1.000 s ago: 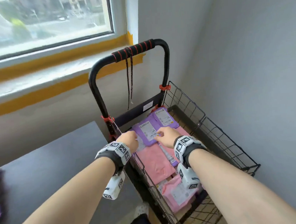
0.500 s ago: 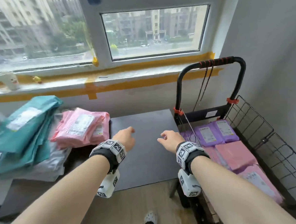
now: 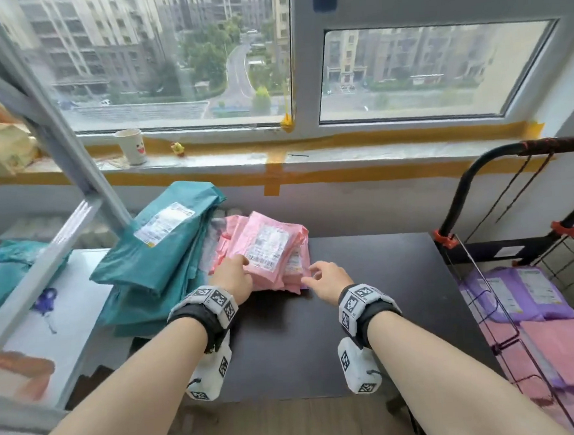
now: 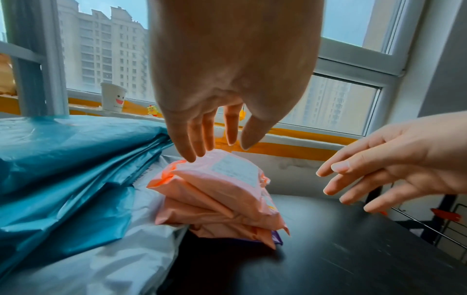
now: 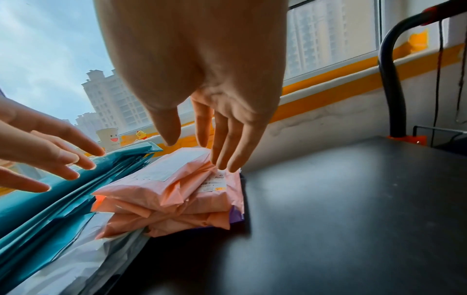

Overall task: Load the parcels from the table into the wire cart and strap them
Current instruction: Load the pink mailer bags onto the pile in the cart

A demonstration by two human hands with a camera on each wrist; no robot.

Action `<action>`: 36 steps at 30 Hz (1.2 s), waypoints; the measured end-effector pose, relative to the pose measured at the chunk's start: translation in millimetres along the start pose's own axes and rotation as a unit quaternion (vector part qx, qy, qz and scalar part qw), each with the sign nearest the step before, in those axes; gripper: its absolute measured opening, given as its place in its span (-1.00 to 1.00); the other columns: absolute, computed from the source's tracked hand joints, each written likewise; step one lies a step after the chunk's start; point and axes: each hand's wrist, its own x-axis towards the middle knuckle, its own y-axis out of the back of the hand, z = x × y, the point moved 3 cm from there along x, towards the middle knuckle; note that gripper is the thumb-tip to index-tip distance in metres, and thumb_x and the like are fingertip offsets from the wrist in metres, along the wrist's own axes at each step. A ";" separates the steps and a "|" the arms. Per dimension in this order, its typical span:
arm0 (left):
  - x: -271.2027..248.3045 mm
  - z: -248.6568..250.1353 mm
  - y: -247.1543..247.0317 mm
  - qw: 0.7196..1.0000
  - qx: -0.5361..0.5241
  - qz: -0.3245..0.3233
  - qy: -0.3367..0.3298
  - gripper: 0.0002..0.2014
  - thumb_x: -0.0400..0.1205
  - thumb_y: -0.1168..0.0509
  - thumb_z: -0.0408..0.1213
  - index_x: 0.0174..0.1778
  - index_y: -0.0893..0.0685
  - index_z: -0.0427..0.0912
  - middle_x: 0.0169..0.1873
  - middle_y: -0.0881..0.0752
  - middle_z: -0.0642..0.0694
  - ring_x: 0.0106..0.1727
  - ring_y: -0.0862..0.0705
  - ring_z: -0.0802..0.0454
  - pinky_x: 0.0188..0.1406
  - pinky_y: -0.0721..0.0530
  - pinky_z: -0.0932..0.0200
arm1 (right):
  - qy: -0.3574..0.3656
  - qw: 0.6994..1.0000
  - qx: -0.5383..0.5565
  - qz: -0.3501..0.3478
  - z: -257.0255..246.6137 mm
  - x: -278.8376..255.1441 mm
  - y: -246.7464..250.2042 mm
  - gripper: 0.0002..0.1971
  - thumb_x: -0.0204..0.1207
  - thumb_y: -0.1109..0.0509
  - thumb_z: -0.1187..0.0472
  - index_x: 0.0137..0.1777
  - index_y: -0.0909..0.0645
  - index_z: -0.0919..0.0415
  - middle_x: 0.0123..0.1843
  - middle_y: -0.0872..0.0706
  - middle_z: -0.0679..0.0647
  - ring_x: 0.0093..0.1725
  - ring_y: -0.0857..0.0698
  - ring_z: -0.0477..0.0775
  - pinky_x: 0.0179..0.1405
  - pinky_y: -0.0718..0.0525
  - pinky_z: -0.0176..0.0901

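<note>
A stack of pink parcels [image 3: 271, 252] [image 4: 222, 195] [image 5: 171, 191] lies on the dark table [image 3: 369, 296], with a purple one showing under it. My left hand [image 3: 235, 272] [image 4: 207, 139] reaches over the stack's left side with straight fingers, fingertips at the top parcel's edge. Straight-fingered too, my right hand [image 3: 320, 276] [image 5: 202, 147] comes to the stack's right edge. Neither hand grips anything. The wire cart [image 3: 567, 255] stands at the right with purple and pink parcels inside; straps hang from its handle [image 3: 542, 146].
Teal parcels [image 3: 165, 246] lie over a grey-white bag [image 4: 101, 259] left of the pink stack. A metal shelf frame [image 3: 56, 138] rises at the left. A paper cup [image 3: 131, 146] and a small yellow figure stand on the windowsill.
My view and both hands swung left from the cart across the table to the pink stack. Both hands now hang at its edges with fingers stretched out.
</note>
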 end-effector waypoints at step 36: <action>33.4 52.7 -34.7 0.938 -0.327 -0.116 0.030 -0.82 0.56 -0.27 -0.58 0.06 -0.64 -0.46 -0.25 -0.71 -0.29 -0.35 -0.63 -0.08 -0.52 -0.68 0.30 | -0.076 0.886 0.428 0.157 52.1 -8.7 -3.6 -0.37 0.34 -0.52 0.53 0.42 -0.45 0.36 -0.01 -0.63 0.18 -0.01 -0.64 0.05 -0.06 -0.62 -0.16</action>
